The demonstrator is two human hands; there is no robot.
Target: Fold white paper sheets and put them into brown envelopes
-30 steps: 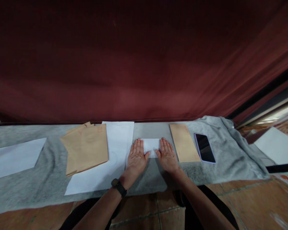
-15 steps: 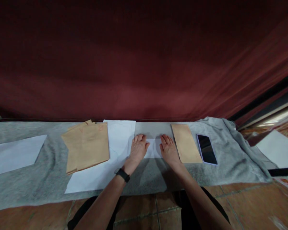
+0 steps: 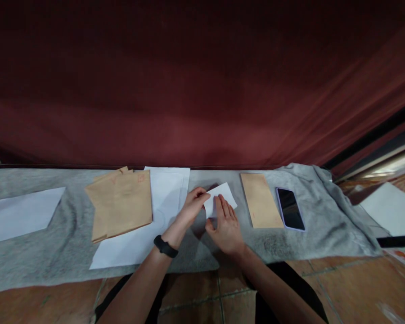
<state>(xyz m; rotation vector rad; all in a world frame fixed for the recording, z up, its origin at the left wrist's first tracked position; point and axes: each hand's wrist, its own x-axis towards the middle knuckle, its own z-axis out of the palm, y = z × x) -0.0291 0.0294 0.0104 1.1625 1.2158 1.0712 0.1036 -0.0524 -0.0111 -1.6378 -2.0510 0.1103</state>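
White paper [image 3: 224, 190], angled, left of brown envelope [image 3: 261, 201].
Our left hand [image 3: 191, 205] pinches its left end; our right hand [image 3: 227, 228] is unclenched, fingers laid over it.

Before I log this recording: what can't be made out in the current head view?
All in the head view:
- Small white paper: partly hidden by the right hand lying over it.
- Left hand: finger placement beneath the paper's edge, hidden by the paper and thumb.
- Far-left white sheet: cut off by the picture's left edge.
- Red marks on the brown paper stack: too small and blurred to read.
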